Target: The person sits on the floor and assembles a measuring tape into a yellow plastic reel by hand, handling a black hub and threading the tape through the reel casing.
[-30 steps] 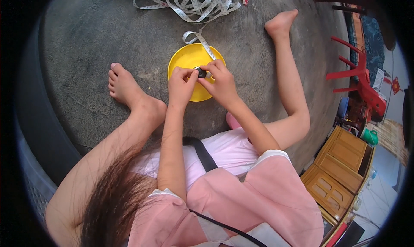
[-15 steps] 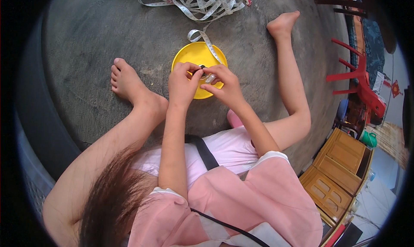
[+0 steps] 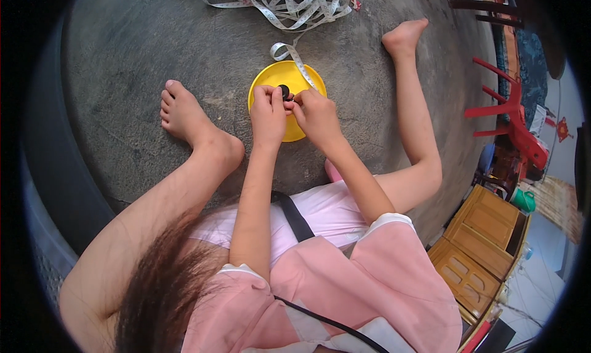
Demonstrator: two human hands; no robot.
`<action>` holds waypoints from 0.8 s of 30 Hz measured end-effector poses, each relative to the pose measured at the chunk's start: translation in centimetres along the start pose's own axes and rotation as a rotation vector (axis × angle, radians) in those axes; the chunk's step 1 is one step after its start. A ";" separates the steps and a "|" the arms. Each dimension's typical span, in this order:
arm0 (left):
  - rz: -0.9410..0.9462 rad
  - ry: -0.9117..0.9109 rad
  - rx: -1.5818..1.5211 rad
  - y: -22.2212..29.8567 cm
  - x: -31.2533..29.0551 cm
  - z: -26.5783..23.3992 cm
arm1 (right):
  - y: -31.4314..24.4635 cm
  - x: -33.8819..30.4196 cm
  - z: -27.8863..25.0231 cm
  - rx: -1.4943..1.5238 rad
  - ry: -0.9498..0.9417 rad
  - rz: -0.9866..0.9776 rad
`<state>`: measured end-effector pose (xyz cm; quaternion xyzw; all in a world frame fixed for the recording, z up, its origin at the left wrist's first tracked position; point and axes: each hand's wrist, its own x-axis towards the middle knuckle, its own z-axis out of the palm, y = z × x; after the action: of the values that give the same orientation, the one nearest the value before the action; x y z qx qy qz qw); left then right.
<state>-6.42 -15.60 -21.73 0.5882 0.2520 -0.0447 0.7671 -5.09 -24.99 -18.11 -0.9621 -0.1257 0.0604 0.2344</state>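
A yellow round shallow case (image 3: 269, 76) lies on the floor between my legs, and both hands work over it. My left hand (image 3: 268, 120) is closed, its thumb and fingertips pinching a small black round piece (image 3: 284, 90). Close beside it, almost touching, my right hand (image 3: 319, 117) pinches at something tiny against that piece; the fingers hide what it is. A white measuring tape (image 3: 300, 66) with printed marks runs from the case's upper right edge, curls once, and leads to a loose tangled heap of tape (image 3: 295, 7) farther off.
Grey concrete floor (image 3: 135, 45) surrounds the case. My bare legs stretch out on both sides, the left foot (image 3: 183, 114) nearer the case. Red plastic chairs (image 3: 512, 109), a wooden cabinet (image 3: 486, 220) and a green container (image 3: 524, 200) stand at the right.
The black round piece has come up into plain sight in my left fingers. My right fingers have closed in toward it, and a shiny clear piece seen by them is now hidden.
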 end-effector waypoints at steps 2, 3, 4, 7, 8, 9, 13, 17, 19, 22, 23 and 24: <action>0.055 0.034 0.067 -0.4 0.1 0.1 | -0.2 0.1 -0.1 0.029 -0.001 -0.036; 0.054 0.037 0.063 -0.5 0.1 0.1 | -0.3 0.1 -0.1 0.062 0.001 -0.072; 0.070 0.050 0.118 -0.5 0.0 0.0 | -0.3 0.2 -0.1 0.060 -0.003 -0.076; 0.118 0.061 0.213 0.5 -0.5 0.4 | 0.4 0.3 -0.5 0.032 -0.056 -0.126; 0.151 0.061 0.263 0.9 -0.7 0.5 | 0.5 0.2 -0.4 0.016 -0.064 -0.167; 0.150 0.065 0.260 0.8 -0.7 0.5 | 0.7 0.3 -0.5 0.000 -0.071 -0.207; 0.165 0.061 0.311 1.1 -0.8 0.5 | 1.8 0.9 -1.2 -0.128 -0.142 -0.352; 0.147 0.067 0.322 0.8 -0.7 0.3 | 2.5 2.4 -1.8 -0.143 -0.252 -0.658; 0.154 0.065 0.285 0.1 -0.7 0.3 | 2.5 2.4 -1.8 -0.151 -0.274 -0.721; 0.152 0.062 0.203 0.3 -0.7 0.6 | 1.9 1.3 -1.6 -0.022 -0.186 -0.466; 0.138 0.060 0.164 0.4 -0.9 0.6 | 1.6 0.8 -1.5 -0.061 -0.173 -0.349; 0.138 0.061 0.163 0.4 -0.9 0.7 | 1.4 0.5 -1.5 -0.099 -0.160 -0.230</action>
<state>-6.81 -16.34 -20.91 0.6658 0.2294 0.0059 0.7100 -4.02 -26.71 -17.53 -0.9438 -0.2564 0.1032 0.1814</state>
